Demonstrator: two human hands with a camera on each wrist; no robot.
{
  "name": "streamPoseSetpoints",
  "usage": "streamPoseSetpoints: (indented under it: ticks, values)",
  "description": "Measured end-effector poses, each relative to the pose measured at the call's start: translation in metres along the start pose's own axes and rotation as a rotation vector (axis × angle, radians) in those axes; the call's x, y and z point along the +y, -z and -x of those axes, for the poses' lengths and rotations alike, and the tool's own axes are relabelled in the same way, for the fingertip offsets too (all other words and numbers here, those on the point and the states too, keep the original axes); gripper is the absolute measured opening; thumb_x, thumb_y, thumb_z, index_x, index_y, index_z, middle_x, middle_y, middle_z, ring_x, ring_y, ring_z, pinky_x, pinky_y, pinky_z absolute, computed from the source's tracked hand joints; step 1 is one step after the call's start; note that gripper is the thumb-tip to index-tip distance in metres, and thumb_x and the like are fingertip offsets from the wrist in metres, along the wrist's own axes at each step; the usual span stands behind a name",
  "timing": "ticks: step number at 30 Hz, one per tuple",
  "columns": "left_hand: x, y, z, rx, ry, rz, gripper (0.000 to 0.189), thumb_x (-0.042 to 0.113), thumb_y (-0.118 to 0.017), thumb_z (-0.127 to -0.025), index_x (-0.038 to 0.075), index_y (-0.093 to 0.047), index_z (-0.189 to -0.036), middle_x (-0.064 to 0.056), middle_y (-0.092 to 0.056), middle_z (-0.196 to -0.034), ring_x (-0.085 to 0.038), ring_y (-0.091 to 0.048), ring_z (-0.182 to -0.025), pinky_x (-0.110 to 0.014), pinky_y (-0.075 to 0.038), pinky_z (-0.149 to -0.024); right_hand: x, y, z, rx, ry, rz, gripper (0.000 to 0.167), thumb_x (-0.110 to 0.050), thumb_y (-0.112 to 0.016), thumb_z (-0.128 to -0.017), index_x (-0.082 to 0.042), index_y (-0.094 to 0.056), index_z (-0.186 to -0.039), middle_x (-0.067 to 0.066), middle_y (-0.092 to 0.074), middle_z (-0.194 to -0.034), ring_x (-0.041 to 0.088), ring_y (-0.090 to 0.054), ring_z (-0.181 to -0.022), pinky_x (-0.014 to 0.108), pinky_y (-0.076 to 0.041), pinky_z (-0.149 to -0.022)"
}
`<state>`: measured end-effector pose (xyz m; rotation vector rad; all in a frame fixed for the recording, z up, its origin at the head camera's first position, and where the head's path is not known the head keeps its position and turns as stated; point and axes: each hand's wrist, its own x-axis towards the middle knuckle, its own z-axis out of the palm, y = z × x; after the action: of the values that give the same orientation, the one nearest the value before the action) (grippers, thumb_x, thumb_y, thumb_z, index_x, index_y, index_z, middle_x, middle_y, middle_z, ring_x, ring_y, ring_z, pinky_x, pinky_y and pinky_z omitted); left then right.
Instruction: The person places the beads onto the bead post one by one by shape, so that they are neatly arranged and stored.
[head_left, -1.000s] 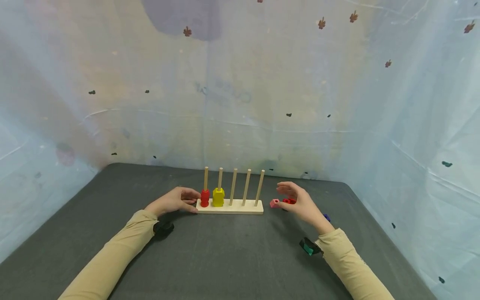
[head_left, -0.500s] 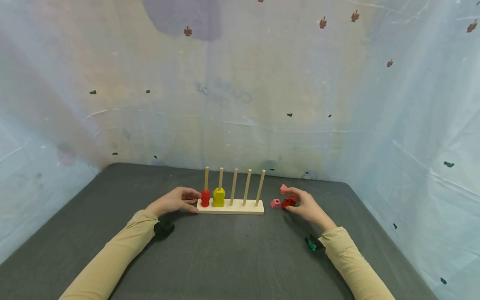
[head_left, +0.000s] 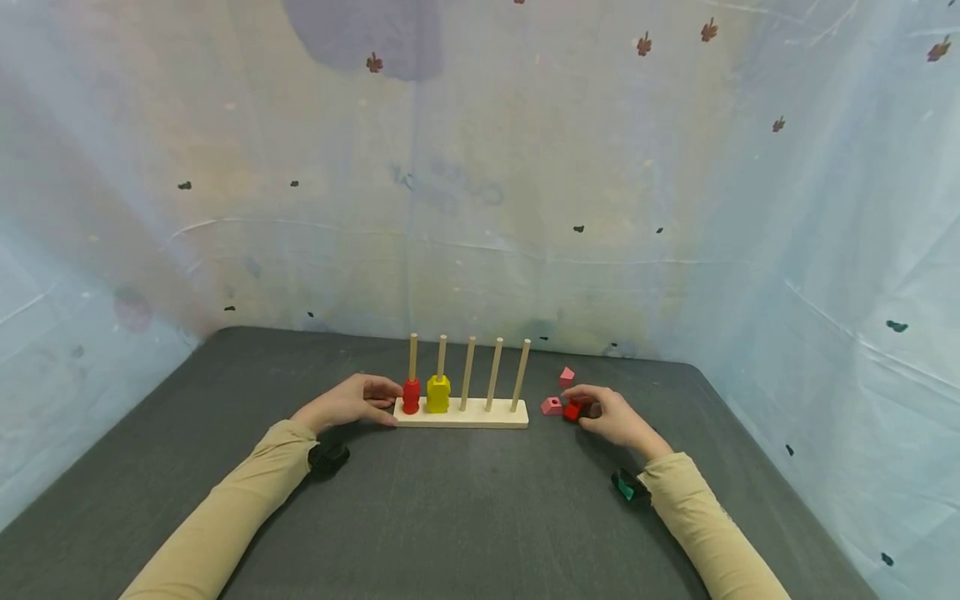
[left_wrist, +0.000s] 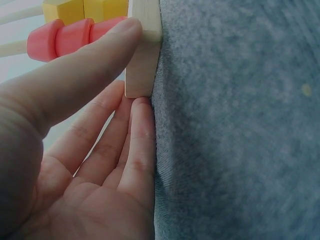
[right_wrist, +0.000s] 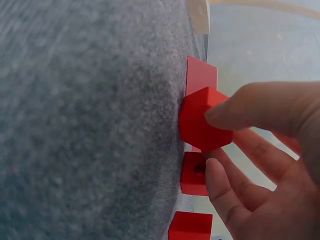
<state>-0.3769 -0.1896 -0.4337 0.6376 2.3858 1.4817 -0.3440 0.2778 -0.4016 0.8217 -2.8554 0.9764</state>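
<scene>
A pale wooden peg stand with several upright pegs lies across the table. Red beads are stacked on its leftmost peg and yellow beads on the one beside it. My left hand holds the stand's left end, thumb at the front and fingertips against the end face in the left wrist view. Right of the stand, my right hand pinches a red six-sided bead low over the table, thumb on its near face. The fingertips behind that bead are partly hidden.
Close to the right hand lie a pink block with a hole and a second pink block farther back. The right wrist view shows a red block with a hole and another red block. Plastic sheeting surrounds the table.
My right hand has come down and slightly right onto the red pieces, and its fingers have closed on one bead. The farther pink block has come into sight. My left hand stays put.
</scene>
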Motion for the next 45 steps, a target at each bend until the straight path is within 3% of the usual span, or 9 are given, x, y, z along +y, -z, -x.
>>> streamPoseSetpoints:
  ticks: [3,14,24,30,37,45]
  values:
    - [-0.001,0.000,0.000,-0.003,-0.001,0.009,0.059,0.012,-0.083,-0.075,-0.004,-0.057,-0.126,-0.019,-0.057,-0.126,-0.032,-0.054,-0.117,-0.035,-0.050,-0.095,0.001,-0.001,0.000,-0.006,-0.006,0.001,0.044,0.008,-0.062,-0.085,-0.004,-0.058,-0.127,0.015,-0.059,-0.120,0.029,-0.055,-0.093,0.035,-0.048,-0.067]
    - [0.001,0.000,0.001,0.002,-0.004,0.005,0.060,0.013,-0.083,-0.075,-0.005,-0.057,-0.126,-0.019,-0.057,-0.126,-0.032,-0.054,-0.117,-0.035,-0.050,-0.095,0.001,-0.004,-0.002,-0.011,0.001,-0.021,0.043,0.003,-0.068,-0.085,-0.002,-0.058,-0.126,0.016,-0.060,-0.119,0.032,-0.059,-0.100,0.046,-0.053,-0.080]
    - [0.003,0.000,0.002,0.005,-0.005,0.002,0.061,0.013,-0.083,-0.075,-0.005,-0.057,-0.126,-0.019,-0.057,-0.126,-0.032,-0.054,-0.117,-0.035,-0.050,-0.095,0.001,-0.005,-0.001,0.019,-0.041,-0.009,0.026,0.000,-0.069,-0.085,-0.008,-0.064,-0.110,0.005,-0.064,-0.103,0.024,-0.060,-0.094,0.043,-0.054,-0.080]
    - [0.005,-0.001,0.003,0.001,-0.011,-0.004,0.060,0.012,-0.083,-0.074,-0.005,-0.057,-0.126,-0.019,-0.057,-0.126,-0.032,-0.054,-0.117,-0.035,-0.050,-0.095,-0.004,0.002,0.000,0.065,-0.029,-0.039,0.025,-0.001,-0.067,-0.087,-0.006,-0.063,-0.111,0.007,-0.065,-0.104,0.023,-0.062,-0.093,0.039,-0.055,-0.080]
    - [0.006,-0.003,0.004,0.002,-0.011,-0.004,0.059,0.012,-0.082,-0.075,-0.005,-0.057,-0.126,-0.020,-0.057,-0.126,-0.033,-0.054,-0.117,-0.035,-0.050,-0.095,-0.024,0.015,-0.008,0.124,-0.003,-0.113,0.029,-0.005,-0.067,-0.089,-0.005,-0.061,-0.118,0.012,-0.064,-0.110,0.026,-0.063,-0.096,0.036,-0.056,-0.079]
    - [0.005,-0.002,0.004,0.009,0.005,-0.007,0.060,0.012,-0.082,-0.075,-0.005,-0.057,-0.126,-0.019,-0.057,-0.126,-0.031,-0.055,-0.117,-0.036,-0.050,-0.095,-0.092,0.031,-0.019,0.194,0.005,-0.152,0.031,-0.002,-0.062,-0.091,0.004,-0.057,-0.121,0.021,-0.060,-0.113,0.035,-0.061,-0.101,0.047,-0.052,-0.087]
